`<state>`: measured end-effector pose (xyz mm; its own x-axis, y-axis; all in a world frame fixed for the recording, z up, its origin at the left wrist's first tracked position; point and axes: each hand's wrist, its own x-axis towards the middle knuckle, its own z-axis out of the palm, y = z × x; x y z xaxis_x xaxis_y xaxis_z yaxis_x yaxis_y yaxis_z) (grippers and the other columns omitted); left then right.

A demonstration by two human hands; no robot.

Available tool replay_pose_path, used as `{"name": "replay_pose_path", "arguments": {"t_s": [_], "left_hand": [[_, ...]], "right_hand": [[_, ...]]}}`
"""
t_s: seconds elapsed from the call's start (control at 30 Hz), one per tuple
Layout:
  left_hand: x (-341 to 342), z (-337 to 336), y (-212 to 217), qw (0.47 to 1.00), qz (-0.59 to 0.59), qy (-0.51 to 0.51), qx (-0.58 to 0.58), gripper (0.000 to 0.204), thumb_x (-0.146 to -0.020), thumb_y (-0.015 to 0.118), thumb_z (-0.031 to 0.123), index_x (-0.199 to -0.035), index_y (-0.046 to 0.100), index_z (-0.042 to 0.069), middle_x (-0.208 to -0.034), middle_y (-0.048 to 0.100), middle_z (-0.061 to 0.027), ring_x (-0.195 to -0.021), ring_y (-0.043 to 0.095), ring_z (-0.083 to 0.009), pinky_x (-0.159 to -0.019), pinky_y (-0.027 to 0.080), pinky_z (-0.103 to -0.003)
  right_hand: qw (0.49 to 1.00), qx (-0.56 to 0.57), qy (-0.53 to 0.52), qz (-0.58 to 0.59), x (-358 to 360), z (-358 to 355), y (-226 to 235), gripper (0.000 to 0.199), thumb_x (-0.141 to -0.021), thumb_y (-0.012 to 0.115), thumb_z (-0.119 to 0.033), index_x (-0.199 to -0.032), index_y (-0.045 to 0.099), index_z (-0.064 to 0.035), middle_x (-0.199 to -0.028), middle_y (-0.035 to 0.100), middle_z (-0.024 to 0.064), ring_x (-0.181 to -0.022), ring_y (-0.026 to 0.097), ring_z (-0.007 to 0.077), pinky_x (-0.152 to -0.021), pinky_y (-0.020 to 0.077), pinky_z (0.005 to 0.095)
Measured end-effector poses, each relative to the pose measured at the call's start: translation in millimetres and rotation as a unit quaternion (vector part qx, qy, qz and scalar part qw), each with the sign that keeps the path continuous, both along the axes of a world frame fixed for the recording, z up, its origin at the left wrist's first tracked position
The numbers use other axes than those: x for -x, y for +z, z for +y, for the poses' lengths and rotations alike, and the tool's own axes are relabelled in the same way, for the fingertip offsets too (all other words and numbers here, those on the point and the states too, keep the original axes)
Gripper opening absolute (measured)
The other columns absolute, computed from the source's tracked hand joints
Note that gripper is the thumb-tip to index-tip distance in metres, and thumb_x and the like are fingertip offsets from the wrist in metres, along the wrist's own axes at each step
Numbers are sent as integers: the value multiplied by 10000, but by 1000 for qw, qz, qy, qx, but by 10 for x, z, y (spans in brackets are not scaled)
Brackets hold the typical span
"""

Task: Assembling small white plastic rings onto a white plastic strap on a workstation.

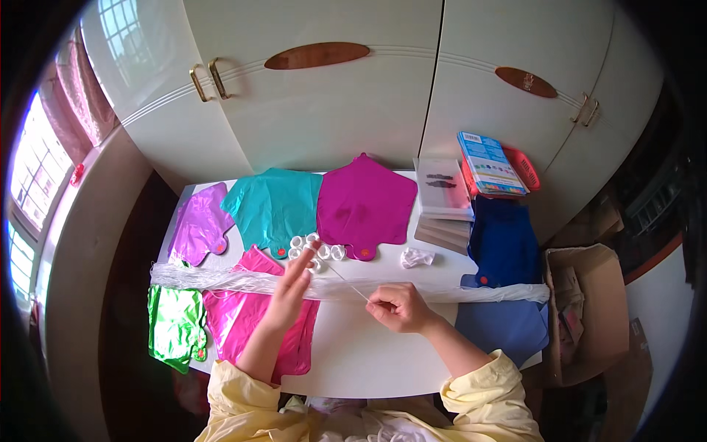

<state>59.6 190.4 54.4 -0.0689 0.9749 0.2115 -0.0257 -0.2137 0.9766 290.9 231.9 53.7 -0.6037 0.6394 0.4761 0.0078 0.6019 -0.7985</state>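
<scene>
My left hand (289, 289) is raised over the white table (368, 353) with its fingers stretched out, the tips at a thin white balloon stick (346, 282). My right hand (398, 306) pinches the near end of that stick. Under both hands a long bundle of white sticks in clear plastic (221, 278) lies across the table. Several small white balloon cups (317, 250) sit just beyond my left fingertips. Flat foil balloons lie around: pink (236, 317) under my left forearm, green (175, 324), lilac (199, 225), teal (274, 206), magenta (364, 205), dark blue (504, 247).
White wardrobe doors (317, 110) stand behind the table. A stack of flat boxes (442, 199), a blue book on a red basket (490, 163) and a crumpled white scrap (416, 257) lie at the right. An open cardboard box (582, 309) stands on the floor to the right.
</scene>
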Motion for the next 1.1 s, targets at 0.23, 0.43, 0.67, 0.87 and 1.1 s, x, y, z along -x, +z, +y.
{"name": "replay_pose_path", "arguments": {"t_s": [0.23, 0.43, 0.67, 0.87, 1.1], "left_hand": [[-18, -100, 120, 974, 224, 21, 27, 285, -857, 579, 130, -591, 516, 46, -545, 472, 5, -626, 413, -142, -560, 320, -300], [-36, -99, 51, 893, -383, -233, 32, 260, -888, 533, 180, -657, 550, 63, -643, 541, -14, -643, 422, -122, -622, 338, -293], [-169, -130, 92, 979, 163, 27, -123, 419, -817, 585, 126, -1216, 492, 39, -1157, 564, -103, -1003, 444, -214, -802, 359, -311], [-144, -113, 205, 921, 355, 85, -133, 289, -805, 622, 108, -555, 509, 17, -518, 474, -57, -587, 405, -203, -558, 345, -342], [-26, -78, 7, 890, -360, -282, -3, 286, -904, 505, 170, -664, 567, 27, -611, 508, -25, -645, 410, -141, -631, 347, -308]], "right_hand": [[999, -36, -17, 27, -46, 36, 52, 94, -741, 616, -61, -655, 583, -48, -562, 527, 17, -448, 454, 114, -408, 340, 252], [999, -40, 15, 5, -7, 31, 38, 48, -718, 613, -47, -676, 594, -38, -575, 543, 40, -452, 474, 144, -421, 369, 256], [996, -33, 83, -23, 29, -41, 39, 41, -738, 618, -47, -704, 598, -37, -574, 542, 37, -471, 502, 153, -446, 395, 280], [999, -31, 1, 23, -50, -16, 73, 41, -750, 619, -53, -714, 599, -45, -588, 536, 39, -472, 479, 165, -459, 395, 281], [996, -80, -18, -22, 72, -24, -9, 68, -778, 647, -86, -738, 622, -36, -591, 543, 58, -492, 508, 190, -473, 396, 305]]}}
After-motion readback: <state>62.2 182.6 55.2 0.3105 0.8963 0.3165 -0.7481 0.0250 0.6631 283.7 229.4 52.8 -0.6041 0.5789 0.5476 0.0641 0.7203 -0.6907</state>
